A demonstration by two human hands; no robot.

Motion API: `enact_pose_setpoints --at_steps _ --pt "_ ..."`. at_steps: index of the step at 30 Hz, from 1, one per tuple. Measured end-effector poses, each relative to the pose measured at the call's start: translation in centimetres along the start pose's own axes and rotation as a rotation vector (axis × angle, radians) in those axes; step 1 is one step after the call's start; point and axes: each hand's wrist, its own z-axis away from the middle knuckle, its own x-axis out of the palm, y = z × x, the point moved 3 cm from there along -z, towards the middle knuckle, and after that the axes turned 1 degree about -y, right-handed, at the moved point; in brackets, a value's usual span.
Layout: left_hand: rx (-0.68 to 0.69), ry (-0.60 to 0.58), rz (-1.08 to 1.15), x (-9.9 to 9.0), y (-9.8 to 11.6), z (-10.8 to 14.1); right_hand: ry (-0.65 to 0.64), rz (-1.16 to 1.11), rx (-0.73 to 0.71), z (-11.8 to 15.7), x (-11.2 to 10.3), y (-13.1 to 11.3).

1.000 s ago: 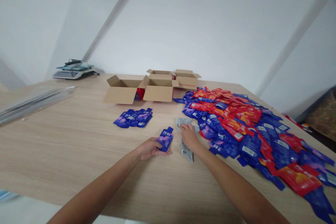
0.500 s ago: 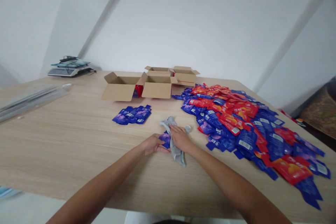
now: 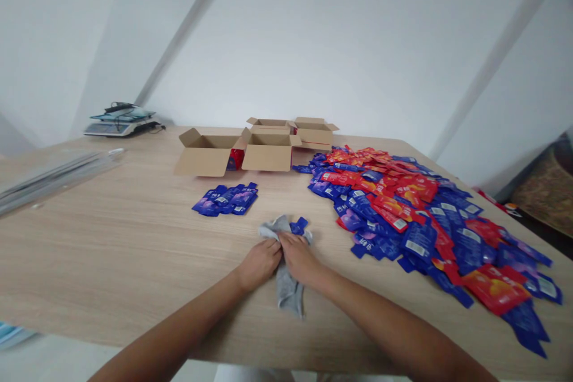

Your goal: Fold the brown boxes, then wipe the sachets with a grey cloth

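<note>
Pale wood grain is spreading across the worktop (image 3: 134,250), and its near edge is crossing at 6 o'clock from the two joined hands, with the forearms reaching in over it. Towards 9 o'clock a wide stretch of wood is giving the left arm its broadest room. Towards 3 o'clock the space is narrowing, because a large heap of red and blue packets (image 3: 405,191) is sprawling from about 1 o'clock round to 4 o'clock, near the far-right edge.

At the clock's centre, the left hand (image 3: 261,262) is holding a fold of grey cloth (image 3: 290,297), its fingers curling in narrowly. The right hand (image 3: 299,258) is touching it, fingers lying close together over the cloth; I cannot tell how firmly they are gripping. One blue packet (image 3: 299,226) is poking out just past the right fingers at 1 o'clock, its lower part hiding under hand and cloth.

Near 10 o'clock a small group of blue packets (image 3: 226,199) is lying flat. Beyond, between 11 and 12 o'clock, four open cardboard boxes (image 3: 270,157) are standing in two rows. Farther towards 10 o'clock, a weighing scale (image 3: 117,128) is carrying a flat stack, and a white wall (image 3: 313,42) is rising behind everything.
</note>
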Motion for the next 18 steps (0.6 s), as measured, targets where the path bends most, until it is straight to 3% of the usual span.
enact_pose_setpoints --at_steps 2,4,8,10,12,15,18 --pt "0.016 0.007 0.017 0.1 -0.4 -0.4 -0.029 0.016 -0.012 0.5 1.3 -0.8" --pt "0.015 0.014 0.041 0.0 -1.0 -0.8 -0.040 0.027 -0.015 0.4 1.7 -0.2" --pt "-0.026 0.041 0.125 -1.1 -2.1 -1.4 -0.070 0.110 0.116 -0.6 0.3 4.4" --pt "-0.081 0.112 0.229 -2.1 -3.1 -1.5 -0.091 0.180 0.215 -0.6 -1.2 7.1" --pt "-0.227 0.248 0.352 -3.3 -5.0 -1.3 -0.085 0.245 0.284 -0.2 -3.0 9.3" --pt "-0.625 0.450 0.464 -4.8 -9.4 -0.7 0.023 0.341 0.379 1.1 -5.9 11.3" --pt "-0.859 0.497 0.476 -5.0 -13.1 -0.3 0.089 0.477 0.520 2.8 -7.7 12.3"
